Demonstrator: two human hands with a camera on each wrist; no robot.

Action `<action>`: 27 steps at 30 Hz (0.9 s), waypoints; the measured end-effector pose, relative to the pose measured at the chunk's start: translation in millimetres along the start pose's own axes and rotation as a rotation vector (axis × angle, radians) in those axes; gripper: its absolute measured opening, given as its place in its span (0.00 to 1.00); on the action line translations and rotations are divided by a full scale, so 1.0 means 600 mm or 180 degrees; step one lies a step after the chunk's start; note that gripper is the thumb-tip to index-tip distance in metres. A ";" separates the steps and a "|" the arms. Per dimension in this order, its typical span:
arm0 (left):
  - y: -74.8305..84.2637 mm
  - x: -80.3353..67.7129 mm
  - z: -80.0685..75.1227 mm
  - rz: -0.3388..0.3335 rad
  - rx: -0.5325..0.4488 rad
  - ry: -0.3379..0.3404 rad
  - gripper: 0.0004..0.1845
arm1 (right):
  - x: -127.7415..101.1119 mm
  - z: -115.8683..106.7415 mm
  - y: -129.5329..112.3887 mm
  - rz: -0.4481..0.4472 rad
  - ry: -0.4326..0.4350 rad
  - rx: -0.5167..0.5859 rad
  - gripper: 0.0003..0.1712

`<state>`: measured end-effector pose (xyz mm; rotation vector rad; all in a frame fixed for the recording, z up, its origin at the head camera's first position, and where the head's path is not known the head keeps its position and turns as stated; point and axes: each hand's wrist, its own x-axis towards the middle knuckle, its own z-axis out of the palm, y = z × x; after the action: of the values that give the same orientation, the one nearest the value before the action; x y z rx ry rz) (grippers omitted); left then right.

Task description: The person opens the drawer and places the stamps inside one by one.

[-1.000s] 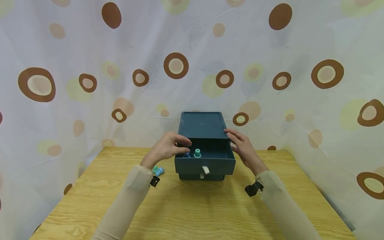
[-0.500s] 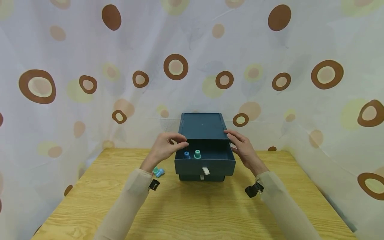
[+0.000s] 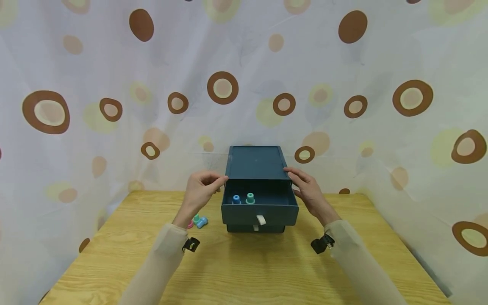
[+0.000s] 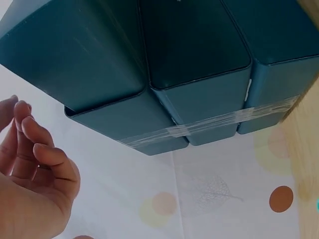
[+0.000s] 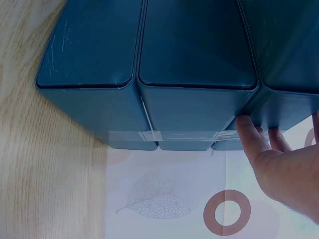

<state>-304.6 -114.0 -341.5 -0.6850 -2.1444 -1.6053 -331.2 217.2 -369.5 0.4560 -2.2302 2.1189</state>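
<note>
- White cloth backdrop (image 3: 249, 46) with brown, peach and yellow spots rises beyond both hands' fingers; pale wood-grain table (image 3: 236, 271) below them.
- Left hand (image 3: 199, 189): thumb and index tips nearly together, other fingers loosely curled, nothing held. Tips just beside the near left top corner of a dark blue-green plastic drawer cabinet (image 3: 255, 163); contact cannot be told.
- Right hand (image 3: 310, 195): fingers spread, thumb against the cabinet's right side, index at its top edge.
- Top drawer (image 3: 242, 215), with white tab handle (image 3: 261, 220), stands pulled out between the two hands' fingers.
- Inside it, below and right of the left fingertips: small blue plastic piece (image 3: 236, 199), then small mint-green plastic piece (image 3: 250, 198), both upright.
- Below the left fingers, near the wrist, on the table: loose light-blue piece (image 3: 202, 223), loose mint-green piece (image 3: 196, 219), loose pink piece (image 3: 190, 225), close together.
- Clear tape strip (image 5: 184, 136) crosses the cabinet's side near the right thumb.
</note>
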 end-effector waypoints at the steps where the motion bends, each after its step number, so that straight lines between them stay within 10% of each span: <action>1: -0.002 -0.002 -0.002 -0.0043 -0.0047 0.0014 0.10 | 0.000 0.001 0.001 -0.0014 0.0007 -0.0006 0.30; 12: 0.024 -0.032 -0.022 -0.0128 -0.0267 0.0033 0.10 | -0.001 0.001 -0.001 0.0001 -0.0017 0.0018 0.33; 27: -0.064 -0.040 -0.058 -0.0668 -0.0123 -0.0467 0.18 | -0.001 -0.001 -0.003 0.0012 -0.0031 -0.0001 0.33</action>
<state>-307.4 -160.0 -375.4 -0.6241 -2.3643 -1.7560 -330.0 217.7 -367.9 0.4635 -2.2383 2.1229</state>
